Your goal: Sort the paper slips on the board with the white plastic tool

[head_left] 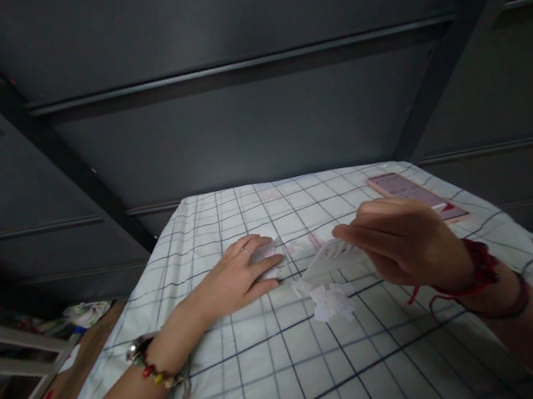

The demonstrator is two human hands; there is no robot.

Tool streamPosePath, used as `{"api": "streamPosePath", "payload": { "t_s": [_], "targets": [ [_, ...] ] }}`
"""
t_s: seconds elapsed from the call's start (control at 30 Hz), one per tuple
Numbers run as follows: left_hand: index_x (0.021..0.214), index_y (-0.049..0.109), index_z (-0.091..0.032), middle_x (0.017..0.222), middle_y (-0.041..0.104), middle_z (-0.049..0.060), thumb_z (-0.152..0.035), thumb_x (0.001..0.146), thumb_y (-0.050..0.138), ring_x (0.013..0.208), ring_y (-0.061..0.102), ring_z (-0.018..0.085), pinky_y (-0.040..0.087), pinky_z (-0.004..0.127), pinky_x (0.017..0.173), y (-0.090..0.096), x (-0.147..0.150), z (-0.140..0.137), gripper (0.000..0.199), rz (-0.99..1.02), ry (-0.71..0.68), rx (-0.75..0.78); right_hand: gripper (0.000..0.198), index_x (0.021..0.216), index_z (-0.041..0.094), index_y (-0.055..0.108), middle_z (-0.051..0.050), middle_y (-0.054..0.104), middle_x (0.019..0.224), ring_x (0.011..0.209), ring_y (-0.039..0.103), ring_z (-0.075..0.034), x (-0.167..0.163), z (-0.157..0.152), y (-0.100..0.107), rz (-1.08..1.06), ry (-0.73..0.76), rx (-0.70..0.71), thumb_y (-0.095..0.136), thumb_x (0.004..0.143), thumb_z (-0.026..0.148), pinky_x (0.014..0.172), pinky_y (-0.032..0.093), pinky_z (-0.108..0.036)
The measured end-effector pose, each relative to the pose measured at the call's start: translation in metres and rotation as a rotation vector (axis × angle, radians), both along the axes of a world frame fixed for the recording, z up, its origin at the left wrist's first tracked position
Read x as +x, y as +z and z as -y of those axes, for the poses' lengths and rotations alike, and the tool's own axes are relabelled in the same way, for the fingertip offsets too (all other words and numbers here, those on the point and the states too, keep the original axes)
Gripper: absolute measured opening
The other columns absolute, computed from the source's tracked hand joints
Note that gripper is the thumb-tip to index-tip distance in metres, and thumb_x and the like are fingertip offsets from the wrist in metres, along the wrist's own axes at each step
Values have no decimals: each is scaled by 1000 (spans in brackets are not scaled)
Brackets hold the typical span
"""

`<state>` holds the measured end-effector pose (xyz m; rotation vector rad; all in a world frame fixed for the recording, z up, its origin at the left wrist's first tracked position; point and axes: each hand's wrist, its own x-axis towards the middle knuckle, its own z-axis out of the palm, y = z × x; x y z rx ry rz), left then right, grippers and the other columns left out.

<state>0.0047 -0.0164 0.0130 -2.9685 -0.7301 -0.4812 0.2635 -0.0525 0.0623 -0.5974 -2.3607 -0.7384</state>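
My left hand (250,268) lies low over the tablecloth with its fingers spread. Under and beside its fingertips is a small heap of white paper scraps (269,251). My right hand (399,239) is closed, pinching a thin whitish comb-like strip (338,250) that slants down to the left. Blur and the fingers hide part of this strip. Around its lower end sits a loose cluster of thin white paper pieces (333,302); whether they touch it, I cannot tell.
A pink-edged phone (410,193) with a lit screen lies behind my right hand. The checked tablecloth (254,377) covers the table, which meets a dark panelled wall (245,128). A white frame (13,361) stands on the floor at the left.
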Motion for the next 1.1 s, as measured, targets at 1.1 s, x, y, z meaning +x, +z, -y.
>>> {"api": "streamPosePath", "payload": {
  "t_s": [1.1],
  "targets": [
    [116,52,-18,131,36,11,-27,91,43,124,25,29,29,48,99,1,-10,-6,28,-5,26,8,23,92,15,51,-1,59,64,57,46,-13,-16,0,-11,-1,21,108,36,81,1,49,36,-29]
  ]
}}
